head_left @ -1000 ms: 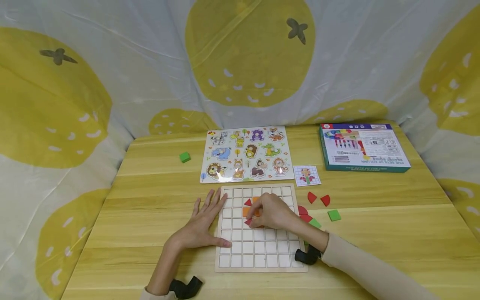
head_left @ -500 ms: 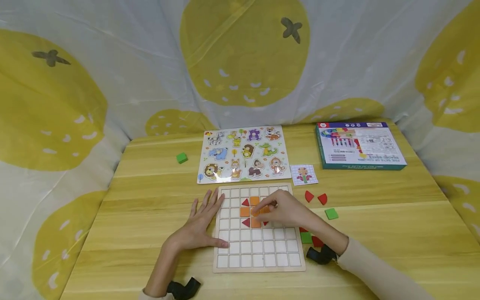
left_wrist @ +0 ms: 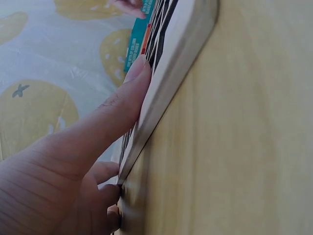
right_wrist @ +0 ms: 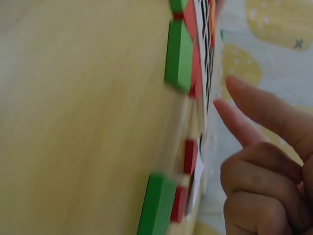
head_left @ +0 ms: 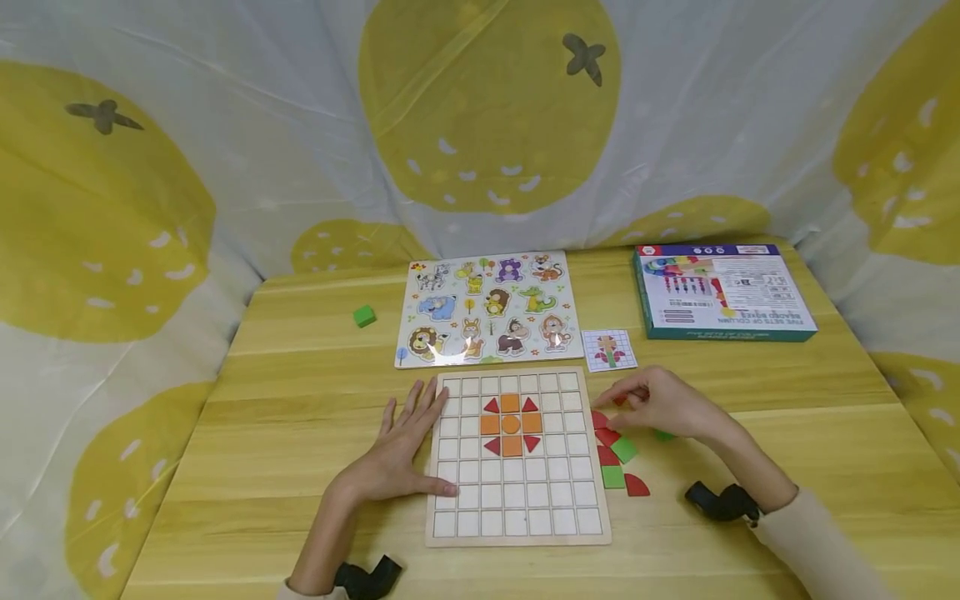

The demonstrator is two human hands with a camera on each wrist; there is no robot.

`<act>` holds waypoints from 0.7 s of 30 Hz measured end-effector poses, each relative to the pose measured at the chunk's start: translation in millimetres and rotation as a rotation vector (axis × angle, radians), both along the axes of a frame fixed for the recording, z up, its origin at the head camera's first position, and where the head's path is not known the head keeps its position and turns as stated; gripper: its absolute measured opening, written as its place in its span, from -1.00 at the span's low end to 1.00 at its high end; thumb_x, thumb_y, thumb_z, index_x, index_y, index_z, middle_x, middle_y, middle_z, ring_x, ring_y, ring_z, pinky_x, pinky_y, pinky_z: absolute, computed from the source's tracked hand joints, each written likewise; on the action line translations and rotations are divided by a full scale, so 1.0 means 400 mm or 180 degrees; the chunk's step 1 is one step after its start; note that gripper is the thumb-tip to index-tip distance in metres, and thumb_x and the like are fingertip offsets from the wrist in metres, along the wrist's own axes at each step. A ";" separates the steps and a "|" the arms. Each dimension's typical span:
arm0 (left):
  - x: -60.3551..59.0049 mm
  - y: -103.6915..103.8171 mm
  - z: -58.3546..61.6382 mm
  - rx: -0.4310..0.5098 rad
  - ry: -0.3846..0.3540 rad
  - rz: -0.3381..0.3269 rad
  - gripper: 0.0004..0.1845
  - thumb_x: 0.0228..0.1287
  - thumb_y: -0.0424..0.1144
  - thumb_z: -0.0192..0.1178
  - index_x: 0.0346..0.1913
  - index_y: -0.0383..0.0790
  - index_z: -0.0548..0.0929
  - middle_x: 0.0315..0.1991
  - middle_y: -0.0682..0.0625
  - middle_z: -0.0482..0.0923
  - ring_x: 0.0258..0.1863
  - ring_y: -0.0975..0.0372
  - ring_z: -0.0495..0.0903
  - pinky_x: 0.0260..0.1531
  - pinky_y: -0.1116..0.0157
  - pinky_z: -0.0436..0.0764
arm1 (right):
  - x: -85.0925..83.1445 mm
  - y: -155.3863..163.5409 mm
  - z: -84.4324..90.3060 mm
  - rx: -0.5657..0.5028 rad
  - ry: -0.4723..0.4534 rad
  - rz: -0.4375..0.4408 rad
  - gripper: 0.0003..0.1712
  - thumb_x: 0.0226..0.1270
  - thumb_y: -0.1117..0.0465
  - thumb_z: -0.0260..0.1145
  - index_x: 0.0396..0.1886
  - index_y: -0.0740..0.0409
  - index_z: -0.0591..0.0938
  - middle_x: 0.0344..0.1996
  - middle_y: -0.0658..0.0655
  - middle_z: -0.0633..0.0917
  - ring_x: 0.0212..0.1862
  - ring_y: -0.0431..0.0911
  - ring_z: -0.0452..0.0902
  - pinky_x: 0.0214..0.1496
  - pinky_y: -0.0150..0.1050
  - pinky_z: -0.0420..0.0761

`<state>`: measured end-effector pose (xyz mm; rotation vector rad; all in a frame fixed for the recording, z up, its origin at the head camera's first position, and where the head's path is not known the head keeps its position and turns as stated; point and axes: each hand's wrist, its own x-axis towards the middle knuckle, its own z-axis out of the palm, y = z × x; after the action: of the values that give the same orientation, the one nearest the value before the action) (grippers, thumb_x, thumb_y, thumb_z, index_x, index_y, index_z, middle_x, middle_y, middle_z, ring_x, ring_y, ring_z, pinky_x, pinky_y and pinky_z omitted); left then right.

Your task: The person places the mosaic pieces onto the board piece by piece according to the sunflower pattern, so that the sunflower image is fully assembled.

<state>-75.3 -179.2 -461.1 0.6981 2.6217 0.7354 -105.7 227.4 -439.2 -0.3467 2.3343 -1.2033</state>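
My left hand (head_left: 393, 458) rests on the left edge of the wooden grid board (head_left: 495, 497), fingers spread; the left wrist view shows its thumb (left_wrist: 110, 110) along the rim. On the grid, orange squares (head_left: 510, 403) surround an orange circle (head_left: 511, 425), with red triangles (head_left: 492, 406) at the corners. Right of the board, my right hand (head_left: 671, 406) hovers over red quarter-circle pieces (head_left: 607, 455) and green squares (head_left: 612, 477). In the right wrist view its thumb and index finger stand apart with nothing between them, above a green block (right_wrist: 179, 56).
Behind the board lies an animal puzzle (head_left: 487, 310), beside it a small pattern card (head_left: 609, 350). A boxed set (head_left: 723, 292) sits at the back right. One green block (head_left: 364, 316) lies at the back left. A patterned curtain (head_left: 300, 142) closes off the far side.
My right hand has left the grid and moved right, over the loose pieces. The red triangles and orange circle it covered now lie exposed in their cells. My left hand stays on the board.
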 end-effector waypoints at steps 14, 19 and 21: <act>0.000 0.000 -0.004 0.0177 -0.0051 0.0014 0.41 -0.25 0.26 0.50 0.56 -0.05 -0.22 0.59 -0.02 -0.45 0.56 -0.02 -0.48 0.39 -0.25 -0.51 | 0.007 0.055 -0.011 -0.0005 -0.0473 0.0572 -0.61 -0.16 0.22 0.61 -0.25 0.12 0.70 -0.72 -0.01 0.25 -0.65 -0.25 0.09 -0.60 -0.37 0.14; -0.001 -0.001 -0.004 0.0186 -0.0076 0.0016 0.41 -0.25 0.26 0.50 0.56 -0.06 -0.22 0.58 -0.02 -0.46 0.56 -0.02 -0.50 0.39 -0.24 -0.52 | 0.005 0.054 -0.016 0.0026 -0.0419 0.0605 -0.64 -0.13 0.24 0.59 -0.26 0.12 0.69 -0.72 -0.02 0.25 -0.65 -0.26 0.10 -0.61 -0.38 0.14; 0.000 -0.002 -0.005 0.0188 -0.0071 0.0018 0.41 -0.26 0.25 0.51 0.56 -0.07 -0.22 0.59 -0.03 -0.45 0.56 -0.03 -0.49 0.39 -0.25 -0.52 | 0.004 0.054 -0.016 0.0028 -0.0407 0.0615 -0.65 -0.11 0.24 0.58 -0.26 0.12 0.68 -0.72 -0.02 0.26 -0.65 -0.26 0.10 -0.61 -0.39 0.14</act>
<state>-75.2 -179.8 -463.1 0.6952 2.5922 0.8206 -104.2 249.1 -445.6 -0.4669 2.1425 -1.0893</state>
